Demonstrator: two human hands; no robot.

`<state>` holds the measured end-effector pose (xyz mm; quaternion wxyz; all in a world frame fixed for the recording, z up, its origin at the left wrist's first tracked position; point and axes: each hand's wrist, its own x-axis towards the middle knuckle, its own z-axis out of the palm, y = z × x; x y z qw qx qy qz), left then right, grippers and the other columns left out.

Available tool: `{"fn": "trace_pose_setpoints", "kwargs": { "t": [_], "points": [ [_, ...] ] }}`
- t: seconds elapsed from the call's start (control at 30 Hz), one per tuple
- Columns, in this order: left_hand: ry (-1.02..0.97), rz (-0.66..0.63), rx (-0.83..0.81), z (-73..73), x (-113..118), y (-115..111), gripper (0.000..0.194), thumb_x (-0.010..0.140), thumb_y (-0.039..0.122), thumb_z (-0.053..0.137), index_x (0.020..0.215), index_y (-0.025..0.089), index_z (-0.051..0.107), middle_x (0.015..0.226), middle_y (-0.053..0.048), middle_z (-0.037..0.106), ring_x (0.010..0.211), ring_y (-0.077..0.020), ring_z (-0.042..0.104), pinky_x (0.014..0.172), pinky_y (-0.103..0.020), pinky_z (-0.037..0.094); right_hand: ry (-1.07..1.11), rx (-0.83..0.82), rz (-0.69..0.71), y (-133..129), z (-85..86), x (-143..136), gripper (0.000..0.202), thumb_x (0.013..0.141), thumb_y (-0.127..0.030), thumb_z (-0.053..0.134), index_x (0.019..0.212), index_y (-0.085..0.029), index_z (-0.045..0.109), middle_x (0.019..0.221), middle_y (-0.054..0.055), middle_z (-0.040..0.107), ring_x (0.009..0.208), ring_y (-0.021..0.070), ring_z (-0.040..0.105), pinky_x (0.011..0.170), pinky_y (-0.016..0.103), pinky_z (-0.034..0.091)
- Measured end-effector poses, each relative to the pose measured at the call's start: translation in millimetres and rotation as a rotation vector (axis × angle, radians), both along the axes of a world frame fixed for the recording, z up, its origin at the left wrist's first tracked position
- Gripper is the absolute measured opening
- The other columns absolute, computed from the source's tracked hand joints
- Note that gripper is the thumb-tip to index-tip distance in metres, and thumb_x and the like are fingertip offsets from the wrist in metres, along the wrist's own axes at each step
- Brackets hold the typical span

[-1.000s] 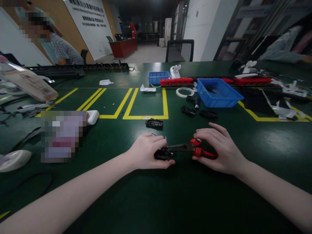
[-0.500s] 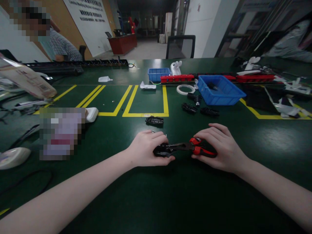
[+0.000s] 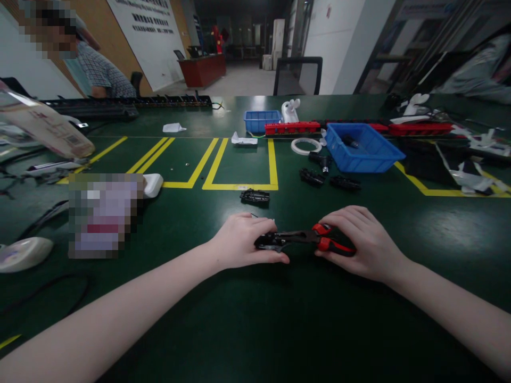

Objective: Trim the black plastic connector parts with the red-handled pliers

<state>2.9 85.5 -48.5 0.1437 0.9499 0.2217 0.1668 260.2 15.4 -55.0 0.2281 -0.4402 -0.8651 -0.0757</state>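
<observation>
My left hand [image 3: 239, 242] is closed around a black plastic part [image 3: 266, 241], whose left end is hidden in the palm. In my right hand [image 3: 359, 242] is a pair of pliers with red and black handles [image 3: 329, 244]. The dark jaws of the pliers point left and reach the right end of the black part; whether they bite on it I cannot tell. A similar black part [image 3: 254, 197] lies on the table just beyond my left hand. Two more black parts [image 3: 312, 177] [image 3: 345, 183] lie beyond my right hand.
A blue bin [image 3: 363, 151] with a dark item inside stands at the right, beside a white ring [image 3: 305, 146]. Farther back are a smaller blue bin [image 3: 262, 122] and red strips [image 3: 293, 127]. A computer mouse [image 3: 26, 254] lies left. A person [image 3: 104, 69] is at the far left.
The view has shifted slightly. Both hands keep their holds on the black part and the pliers, with hardly any movement; the left thumb sits a little farther from the part.
</observation>
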Motion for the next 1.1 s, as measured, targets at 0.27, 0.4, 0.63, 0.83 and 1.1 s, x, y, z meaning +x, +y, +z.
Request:
{"fn": "trace_pose_setpoints", "kwargs": {
  "t": [0.27,0.4,0.63,0.83,1.1],
  "points": [
    [0.083,0.07,-0.146,3.9,-3.0,-5.0,0.032,0.081,0.048,0.058,0.093,0.018,0.054,0.08,0.001,0.06,0.068,-0.0153,0.056,0.06,-0.026,0.039,0.029,-0.095,0.006,-0.9,-1.7,-0.7,0.036,0.081,-0.042,0.06,0.105,-0.017,0.05,0.096,0.01,0.06,0.081,0.0205,0.06,0.066,0.035,0.053],
    [0.12,0.109,-0.182,6.9,-4.2,-7.8,0.033,0.086,0.049,0.054,0.096,0.018,0.055,0.082,-0.001,0.061,0.071,-0.0167,0.056,0.06,-0.026,0.039,0.039,-0.112,-0.003,-1.6,-2.0,-0.6,0.036,0.082,-0.041,0.059,0.109,-0.019,0.05,0.108,0.012,0.055,0.086,0.0205,0.061,0.067,0.034,0.054],
    [0.099,0.172,-0.227,3.6,-5.0,-11.2,0.032,0.085,0.049,0.057,0.093,0.018,0.056,0.082,0.0,0.061,0.072,-0.0175,0.056,0.058,-0.026,0.038,0.015,-0.116,0.001,-2.2,-1.9,0.3,0.045,0.083,-0.04,0.057,0.122,-0.02,0.044,0.117,0.013,0.052,0.092,0.0229,0.061,0.07,0.036,0.056],
    [0.092,0.117,-0.173,-1.2,-7.2,-9.9,0.032,0.084,0.043,0.061,0.101,0.017,0.056,0.089,-0.001,0.062,0.077,-0.0176,0.057,0.065,-0.029,0.042,0.026,-0.15,0.003,-3.2,-4.1,1.9,0.051,0.083,-0.04,0.057,0.128,-0.021,0.039,0.121,0.013,0.048,0.097,0.0236,0.06,0.074,0.037,0.056],
    [0.099,0.095,-0.156,1.9,-9.5,-12.2,0.035,0.085,0.043,0.06,0.105,0.016,0.057,0.091,-0.002,0.063,0.078,-0.0172,0.058,0.064,-0.027,0.042,0.097,-0.197,0.004,-4.6,-4.6,1.4,0.056,0.083,-0.039,0.057,0.132,-0.023,0.035,0.126,0.012,0.045,0.1,0.0235,0.06,0.076,0.037,0.056]
  ]
}}
